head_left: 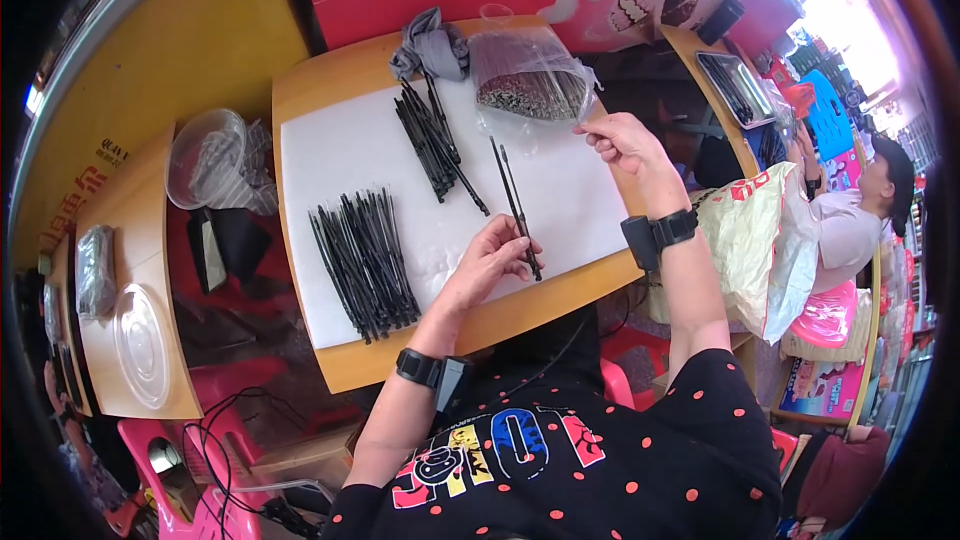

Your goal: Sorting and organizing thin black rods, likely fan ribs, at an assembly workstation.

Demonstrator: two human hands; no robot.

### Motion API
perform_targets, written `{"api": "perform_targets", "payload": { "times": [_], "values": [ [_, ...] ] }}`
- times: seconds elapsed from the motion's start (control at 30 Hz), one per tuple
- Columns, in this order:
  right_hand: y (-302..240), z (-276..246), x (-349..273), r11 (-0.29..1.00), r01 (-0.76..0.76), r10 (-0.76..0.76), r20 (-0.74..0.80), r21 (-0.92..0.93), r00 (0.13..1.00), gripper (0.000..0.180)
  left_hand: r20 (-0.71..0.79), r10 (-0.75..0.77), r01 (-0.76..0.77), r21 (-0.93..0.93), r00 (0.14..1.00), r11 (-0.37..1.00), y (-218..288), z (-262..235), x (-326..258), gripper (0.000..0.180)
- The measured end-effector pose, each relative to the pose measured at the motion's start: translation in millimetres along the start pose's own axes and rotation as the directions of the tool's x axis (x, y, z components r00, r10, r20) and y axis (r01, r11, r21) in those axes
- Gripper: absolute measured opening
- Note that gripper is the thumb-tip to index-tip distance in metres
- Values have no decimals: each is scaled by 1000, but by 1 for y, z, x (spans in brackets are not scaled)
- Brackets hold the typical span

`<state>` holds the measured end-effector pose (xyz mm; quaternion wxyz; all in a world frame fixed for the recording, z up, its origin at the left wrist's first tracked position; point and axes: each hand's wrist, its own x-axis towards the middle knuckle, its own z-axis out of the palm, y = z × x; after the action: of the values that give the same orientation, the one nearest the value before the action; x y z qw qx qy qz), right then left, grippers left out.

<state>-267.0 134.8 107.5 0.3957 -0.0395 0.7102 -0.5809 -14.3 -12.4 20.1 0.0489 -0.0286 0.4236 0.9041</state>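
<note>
- Wooden table (310, 90): a firm base beneath everything handled.
- White sheet (340, 160): lies flat on the table under the rods; it looks smooth, so thin round pieces could roll or slide on it.
- Clear plastic bag (530, 70): at the sheet's far edge, packed with dark rods whose ends face the near side. Its film looks soft and slippery, best pinched at the rim; the full bag is probably fairly heavy.
- Black rod pile (363, 265): near left on the sheet, roughly side by side. Lifting it whole would want a grip around the middle.
- Smaller black bunch (428, 140): between the pile and the bag, loosely aligned.
- Left hand (492, 255): thumb and fingers closed on slim black rods, toward their near end.
- Right hand (625, 143): fingers bent and narrow at the bag's near right edge; whether they grip film, I cannot tell.
- Slim black rods (517, 210): tilted over the sheet, apparently two. They seem light, stiff and smooth; the thin tips may bend, so the thicker near end suits a pinch.
</note>
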Motion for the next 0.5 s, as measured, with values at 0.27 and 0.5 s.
{"api": "perform_targets", "payload": {
  "times": [0.27,0.5],
  "values": [
    [-35,-1,23,997,-54,56,37,-50,998,20,-3,-34,34,-2,999,999,-1,-2,2,10],
    [-86,-16,-24,1000,20,-22,163,14,986,18,4,-35,35,1,999,999,1,2,0,10]
  ]
}}
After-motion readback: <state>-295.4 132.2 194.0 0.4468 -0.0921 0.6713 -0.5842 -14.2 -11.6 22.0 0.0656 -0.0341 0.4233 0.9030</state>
